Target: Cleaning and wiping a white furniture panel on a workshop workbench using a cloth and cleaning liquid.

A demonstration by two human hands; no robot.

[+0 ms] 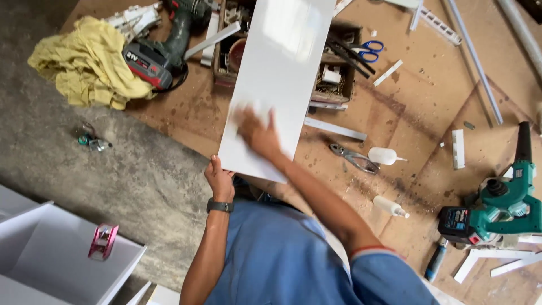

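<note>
light: bright, even daylight | glare: sheen on white panel (276, 85) | shadows: soft, faint | blur: right hand (257, 133) motion-smeared | focus: otherwise sharp, mild edge distortion

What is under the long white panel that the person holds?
Under the far part of the white panel sits a wooden box of small parts; its middle is covered. The right hand rests on top, the left hand grips the near edge.

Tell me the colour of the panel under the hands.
Glossy white panel, clearest in the head view.
</note>
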